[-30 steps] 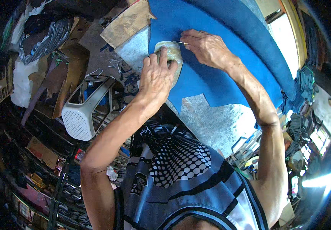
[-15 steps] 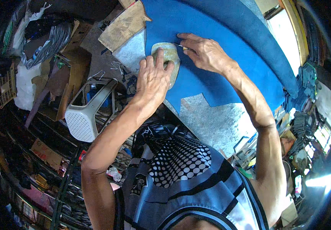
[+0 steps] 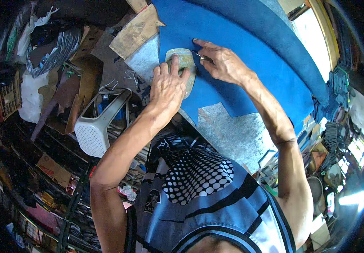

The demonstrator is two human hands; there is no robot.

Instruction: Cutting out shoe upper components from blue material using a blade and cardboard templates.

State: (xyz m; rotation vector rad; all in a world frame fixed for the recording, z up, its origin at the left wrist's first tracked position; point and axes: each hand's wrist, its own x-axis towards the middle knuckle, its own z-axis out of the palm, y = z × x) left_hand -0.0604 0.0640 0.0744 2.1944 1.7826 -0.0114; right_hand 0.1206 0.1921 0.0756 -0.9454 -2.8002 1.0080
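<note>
A greenish-tan flat template with rounded ends point(image 3: 189, 86) lies on a broad blue sheet point(image 3: 249, 67), which looks like leather or a leather-like material. Spread over the template, my left hand point(image 3: 169, 86) presses it down with the index finger stretched out and the thumb at its right side. My right hand point(image 3: 222, 61) is closed round a small thin-bladed knife point(image 3: 200, 56). The blade's tip meets the template's upper right edge, while the right index finger points out over the blue sheet. Most of the knife's handle is hidden in the fingers.
Under the sheet is a grey, worn work surface point(image 3: 232, 130), with a wooden board point(image 3: 135, 31) at its far left. A white plastic stool point(image 3: 93, 137) stands left of my left forearm. Cardboard and bags clutter the left; stacked dark pieces point(image 3: 331, 139) lie at the right.
My right hand with the knife has shifted slightly down and left along the template's edge. My left hand stays on the template. The whole view has tilted a little.
</note>
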